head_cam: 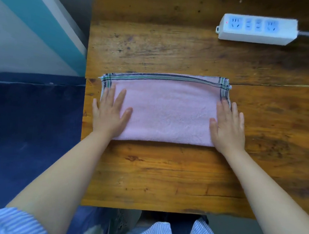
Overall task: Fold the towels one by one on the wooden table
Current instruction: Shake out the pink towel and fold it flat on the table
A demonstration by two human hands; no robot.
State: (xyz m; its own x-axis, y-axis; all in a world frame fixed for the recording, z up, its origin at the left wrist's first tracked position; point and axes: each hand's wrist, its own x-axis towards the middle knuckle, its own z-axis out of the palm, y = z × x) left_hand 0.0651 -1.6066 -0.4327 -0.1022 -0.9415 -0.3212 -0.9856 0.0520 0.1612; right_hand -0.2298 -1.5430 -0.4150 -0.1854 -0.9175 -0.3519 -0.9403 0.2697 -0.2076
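On one wooden table (163,173), one pink towel (169,114), two flat hands.

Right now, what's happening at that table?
A person is folding a pink towel on the wooden table. It lies folded in a long rectangle, and the left hand and right hand press flat on its two ends. A power strip sits apart at the far right.

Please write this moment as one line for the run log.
stage: pressing folded pink towel flat | left hand: open, on left end | right hand: open, on right end | surface: wooden table
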